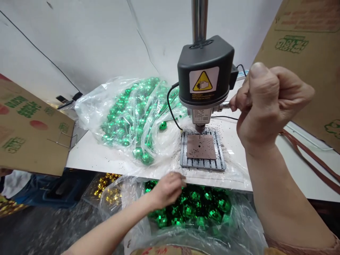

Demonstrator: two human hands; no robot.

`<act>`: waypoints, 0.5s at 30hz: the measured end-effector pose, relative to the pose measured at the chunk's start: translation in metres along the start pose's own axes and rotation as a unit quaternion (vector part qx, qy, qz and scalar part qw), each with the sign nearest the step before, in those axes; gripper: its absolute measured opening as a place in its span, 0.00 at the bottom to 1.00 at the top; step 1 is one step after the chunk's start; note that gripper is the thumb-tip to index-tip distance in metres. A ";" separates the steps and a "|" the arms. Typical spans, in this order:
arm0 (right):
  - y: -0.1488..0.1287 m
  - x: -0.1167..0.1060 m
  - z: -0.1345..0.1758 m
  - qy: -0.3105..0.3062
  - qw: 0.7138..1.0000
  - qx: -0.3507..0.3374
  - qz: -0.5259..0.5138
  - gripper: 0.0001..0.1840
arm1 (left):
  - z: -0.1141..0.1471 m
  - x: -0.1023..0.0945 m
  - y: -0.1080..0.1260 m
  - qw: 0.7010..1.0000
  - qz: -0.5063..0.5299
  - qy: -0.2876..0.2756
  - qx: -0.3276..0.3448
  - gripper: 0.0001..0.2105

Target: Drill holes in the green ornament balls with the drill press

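Note:
My right hand (268, 102) is closed around the feed handle (225, 105) of a small bench drill press (205, 78). Below the chuck (200, 128), a brown square board (204, 150) with a small hole in it lies on the slotted metal base (221, 164). My left hand (170, 189) is at the table's front edge, above an open plastic bag of shiny green mirror balls (196, 209). Its fingers are curled inward, and whatever they may hold is hidden.
A clear bag of green balls (132, 117) spreads over the white table (90, 152) left of the drill. Cardboard boxes stand at left (34, 131) and right (305, 71). Gold balls (106, 186) sit lower left. Dark shavings surround the base; a brown strap (310, 156) lies right.

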State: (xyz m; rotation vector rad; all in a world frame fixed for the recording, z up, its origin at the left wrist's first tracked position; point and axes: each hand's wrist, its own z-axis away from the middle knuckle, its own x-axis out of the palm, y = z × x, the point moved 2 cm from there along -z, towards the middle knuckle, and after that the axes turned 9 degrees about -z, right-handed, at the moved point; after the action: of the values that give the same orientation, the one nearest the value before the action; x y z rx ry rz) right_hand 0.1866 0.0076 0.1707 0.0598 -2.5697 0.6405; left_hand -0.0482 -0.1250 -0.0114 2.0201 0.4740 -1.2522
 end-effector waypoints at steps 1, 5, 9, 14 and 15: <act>0.000 0.000 0.000 -0.003 1.000 0.002 0.000 0.24 | -0.017 -0.013 -0.015 0.999 -0.004 0.045 -0.029 0.14; 0.001 -0.001 0.000 0.010 1.000 -0.005 -0.004 0.24 | -0.091 -0.057 -0.092 0.958 -0.107 0.075 -0.254 0.16; 0.001 0.000 0.000 0.011 1.000 -0.006 -0.014 0.24 | -0.143 -0.071 -0.152 0.909 -0.141 0.039 -0.390 0.20; -0.003 0.001 0.002 -0.003 1.000 0.006 -0.017 0.25 | -0.159 -0.067 -0.173 0.902 -0.100 0.056 -0.416 0.12; -0.004 0.002 0.002 -0.006 1.000 0.010 -0.018 0.25 | -0.158 -0.066 -0.172 0.903 -0.088 0.068 -0.414 0.11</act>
State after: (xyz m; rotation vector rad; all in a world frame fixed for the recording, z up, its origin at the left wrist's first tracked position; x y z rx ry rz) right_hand 0.1847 0.0035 0.1714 0.1157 -2.5687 0.6539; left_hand -0.0876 0.1108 0.0286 1.3445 1.0683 -0.7901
